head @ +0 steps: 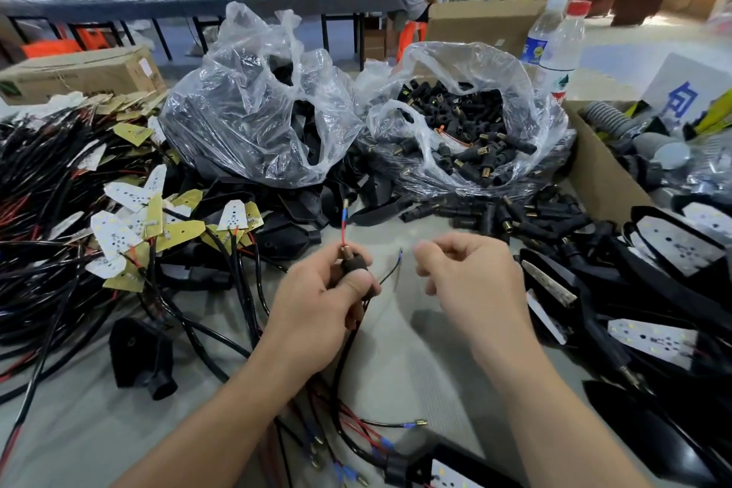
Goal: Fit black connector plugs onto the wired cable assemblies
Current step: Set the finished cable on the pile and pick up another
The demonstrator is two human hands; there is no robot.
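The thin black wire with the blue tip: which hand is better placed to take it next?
Probably the right. The right hand holds nothing, fingers curled beside the thin black wire; the left hand is busy gripping the black connector plug.

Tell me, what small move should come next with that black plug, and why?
Probably the right hand should pinch the loose thin black wire and feed it into the black cylindrical plug gripped by the left hand. The red wire already sticks out of its top, while the black one pokes free beside it.
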